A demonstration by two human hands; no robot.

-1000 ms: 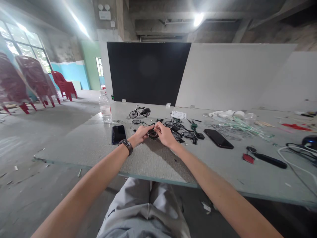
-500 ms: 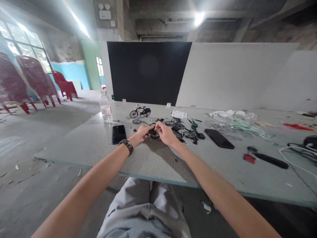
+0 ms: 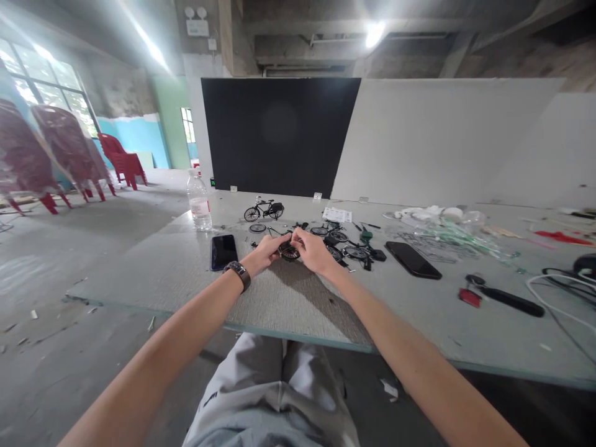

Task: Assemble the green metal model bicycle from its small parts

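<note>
Between my two hands is a small model bicycle [image 3: 289, 250], its black spoked wheel showing below my fingertips and a bit of green frame behind. My left hand [image 3: 269, 248], with a dark watch on the wrist, is closed on its left side. Fingers pinched, my right hand [image 3: 308, 248] works at the upper right of the wheel; anything tiny between those fingertips is hidden. Just behind lies a loose wheel [image 3: 257, 228]. A finished-looking black model bicycle [image 3: 264, 210] stands upright farther back. More bicycle parts [image 3: 356, 252], black and green, lie to the right of my right hand.
Phones lie left [image 3: 224, 251] and right [image 3: 413, 259] of my hands. A water bottle [image 3: 199, 202] stands at the back left. A paper sheet [image 3: 337, 215], plastic wrapping [image 3: 447, 226] and a black-handled tool [image 3: 512, 301] occupy the right side. The table's front edge [image 3: 298, 338] is near my lap.
Almost nothing differs. Both hands stay at the model bicycle in nearly the same pose, and the view has shifted very slightly.
</note>
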